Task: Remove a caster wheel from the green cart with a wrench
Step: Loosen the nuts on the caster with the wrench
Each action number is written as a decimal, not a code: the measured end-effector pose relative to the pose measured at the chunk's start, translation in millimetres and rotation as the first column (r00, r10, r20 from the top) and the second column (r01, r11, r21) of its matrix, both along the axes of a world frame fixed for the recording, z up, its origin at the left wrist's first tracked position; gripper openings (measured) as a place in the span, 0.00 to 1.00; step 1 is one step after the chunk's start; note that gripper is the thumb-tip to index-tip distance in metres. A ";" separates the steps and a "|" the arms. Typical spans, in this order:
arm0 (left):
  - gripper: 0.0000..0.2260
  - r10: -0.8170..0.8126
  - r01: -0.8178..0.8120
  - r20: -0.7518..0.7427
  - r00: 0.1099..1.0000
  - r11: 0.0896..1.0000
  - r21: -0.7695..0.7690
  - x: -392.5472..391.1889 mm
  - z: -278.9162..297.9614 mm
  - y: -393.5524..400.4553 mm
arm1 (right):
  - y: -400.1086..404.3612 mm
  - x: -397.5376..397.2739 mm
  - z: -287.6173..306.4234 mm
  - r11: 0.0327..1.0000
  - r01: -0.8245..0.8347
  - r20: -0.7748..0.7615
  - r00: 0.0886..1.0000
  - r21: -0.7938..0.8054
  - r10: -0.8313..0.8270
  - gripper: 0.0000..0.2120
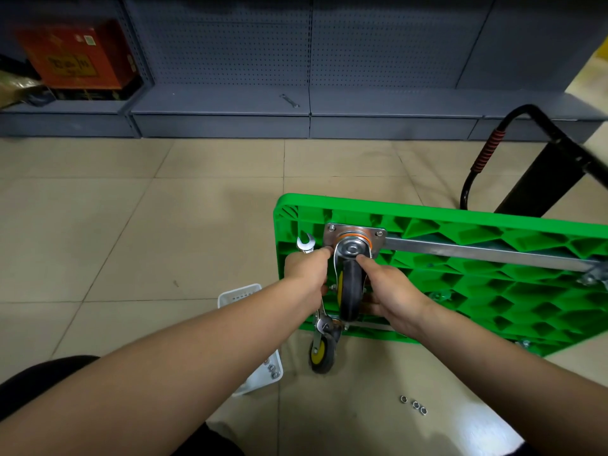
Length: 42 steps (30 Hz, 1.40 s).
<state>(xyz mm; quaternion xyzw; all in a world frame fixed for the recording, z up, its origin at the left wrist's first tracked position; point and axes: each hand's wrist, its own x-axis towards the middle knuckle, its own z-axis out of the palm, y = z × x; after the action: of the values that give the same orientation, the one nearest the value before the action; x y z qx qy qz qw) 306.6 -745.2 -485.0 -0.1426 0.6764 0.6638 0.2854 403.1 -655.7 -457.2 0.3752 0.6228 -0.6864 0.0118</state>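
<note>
From the head view we see the green plastic cart [460, 284] tipped underside-up on the tiled floor [131, 225], baring the black rubber caster wheel [350, 291] at its near-left corner. Our left hand [307, 271] grips the silver open-end wrench [306, 245] while reaching for the plate's corner, and our right hand [391, 291] curls around the wheel fork, likely steadying it. Three loose nuts [414, 404] lie on the floor, a white tray [263, 373] sits by the cart's near-left corner, and grey pegboard shelving [296, 60] stands behind.

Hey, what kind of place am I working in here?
Probably a shop or stockroom being cleared out or fitted. Grey pegboard-backed retail shelving runs along the wall, almost bare apart from a red carton and a spare wrench, and the floor is beige tile.
</note>
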 end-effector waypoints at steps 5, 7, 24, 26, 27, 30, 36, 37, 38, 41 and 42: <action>0.05 -0.038 0.038 0.003 0.999 0.999 0.015 0.4 1.4 1.8 | 0.6 -0.8 0.7 1.000 -0.004 -0.004 1.000 0.020 0.005 0.16; 0.06 -0.051 0.051 0.011 0.999 0.998 0.030 0.4 1.2 1.0 | 0.1 -1.1 1.7 1.000 -0.006 0.002 1.000 0.021 0.006 0.15; 0.06 -0.036 0.034 0.040 0.999 0.998 0.062 5.5 0.3 -3.0 | -0.8 1.8 5.6 1.000 -0.018 -0.001 1.000 0.021 0.018 0.15; 0.08 -0.049 0.044 0.055 0.997 0.996 0.079 4.7 -0.7 -3.9 | -1.1 2.3 6.6 1.000 -0.022 0.000 1.000 0.023 0.022 0.15; 0.08 -0.056 0.051 0.061 0.997 0.994 0.094 3.7 -1.9 -4.5 | -1.3 2.2 6.9 0.999 -0.020 0.001 1.000 0.026 0.020 0.15; 0.08 -0.102 0.093 0.066 0.993 0.987 0.130 3.1 -3.3 -6.3 | -1.4 2.2 7.1 1.000 -0.008 -0.001 1.000 0.025 0.008 0.15; 0.11 -0.134 0.125 0.066 0.989 0.984 0.128 4.3 -5.2 -6.9 | -1.2 2.0 6.7 1.000 -0.006 -0.002 1.000 0.023 0.006 0.16; 0.11 -0.131 0.123 0.066 0.989 0.986 0.109 4.2 -5.0 -7.1 | -1.4 1.9 6.7 1.000 -0.003 -0.003 1.000 0.020 0.003 0.16; 0.11 -0.120 0.113 0.066 0.991 0.989 0.094 4.6 -4.4 -7.5 | -1.2 1.7 6.5 1.000 -0.003 -0.007 1.000 0.012 0.003 0.16; 0.09 -0.060 0.058 0.034 0.998 0.996 0.075 6.9 -2.4 -7.2 | -1.6 1.9 6.9 1.000 -0.013 -0.011 1.000 0.007 0.013 0.16; 0.08 -0.047 0.046 0.017 0.999 0.996 0.071 6.9 -2.2 -6.3 | -1.3 1.9 6.6 1.000 -0.018 -0.011 1.000 0.010 0.018 0.16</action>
<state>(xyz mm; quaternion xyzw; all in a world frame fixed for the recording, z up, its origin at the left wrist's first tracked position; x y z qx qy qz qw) 313.5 -751.5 -487.2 -0.1228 0.6530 0.6791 0.3119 405.0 -657.0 -450.5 0.3657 0.6297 -0.6853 0.0127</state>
